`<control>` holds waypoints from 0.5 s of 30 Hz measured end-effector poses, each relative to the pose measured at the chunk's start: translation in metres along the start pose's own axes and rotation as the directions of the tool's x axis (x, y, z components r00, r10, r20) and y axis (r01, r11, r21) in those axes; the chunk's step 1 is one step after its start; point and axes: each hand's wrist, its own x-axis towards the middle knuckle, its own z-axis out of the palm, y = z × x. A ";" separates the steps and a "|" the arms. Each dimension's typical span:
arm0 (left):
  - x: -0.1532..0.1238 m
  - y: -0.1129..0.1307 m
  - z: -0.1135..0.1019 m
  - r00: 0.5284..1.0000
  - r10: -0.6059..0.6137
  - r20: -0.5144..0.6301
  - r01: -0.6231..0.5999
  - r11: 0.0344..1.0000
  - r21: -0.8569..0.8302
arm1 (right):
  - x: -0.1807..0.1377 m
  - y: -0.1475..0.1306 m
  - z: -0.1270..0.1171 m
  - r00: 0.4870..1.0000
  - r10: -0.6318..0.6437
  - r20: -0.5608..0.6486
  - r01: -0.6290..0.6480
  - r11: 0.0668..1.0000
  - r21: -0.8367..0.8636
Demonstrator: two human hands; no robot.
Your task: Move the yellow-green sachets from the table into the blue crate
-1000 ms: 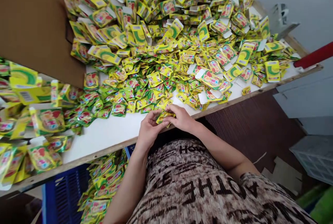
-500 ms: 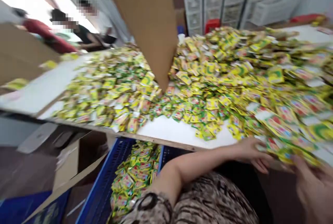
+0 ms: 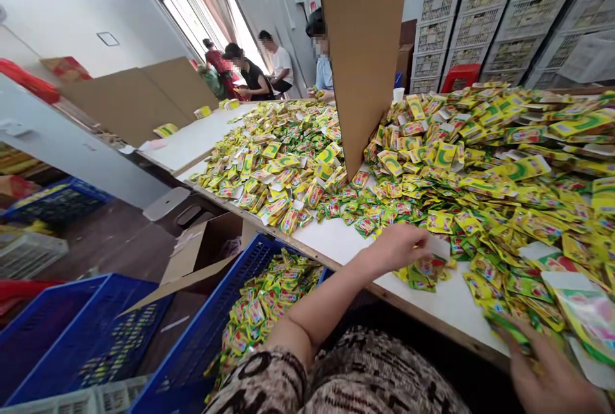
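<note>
My left hand [image 3: 396,248] is over the near table edge, its fingers curled round the white-flapped end of a small yellow-and-green carton [image 3: 430,268]. Part of that carton is hidden by the fingers. At the lower right, my right hand [image 3: 548,363] has its fingers stretched out over green-and-yellow sachets [image 3: 512,331]; its palm side is out of sight. A larger open carton [image 3: 583,314] with a white flap lies beside it. Flat sachets [image 3: 451,222] are heaped in front of both hands, with more cartons [image 3: 509,109] piled behind them.
A cardboard divider [image 3: 368,68] stands upright on the white table [image 3: 327,238]. Below the edge, a blue crate [image 3: 192,337] holds many sachets, next to an open cardboard box [image 3: 202,254]. Several people [image 3: 254,77] sit beyond. Stacked white crates [image 3: 432,36] and a red stool [image 3: 461,74] stand behind.
The view has swung left and sharpened. My left hand has moved from beside the right hand's sachets to the small carton further left along the edge. My right hand remains at the sachets.
</note>
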 end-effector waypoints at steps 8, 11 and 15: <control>-0.026 -0.014 0.055 0.993 0.012 -0.121 -0.070 0.872 -0.485 | 0.006 -0.053 -0.005 0.892 -0.172 0.417 0.121 0.982 0.146; -0.024 -0.010 0.074 0.993 -0.013 -0.118 -0.064 0.780 -0.622 | 0.025 -0.065 -0.013 0.975 0.028 0.219 -0.062 0.987 0.151; -0.023 0.003 0.080 0.999 0.024 -0.024 -0.034 0.735 -0.678 | 0.059 -0.071 -0.003 0.956 0.214 -0.199 -0.176 0.965 0.192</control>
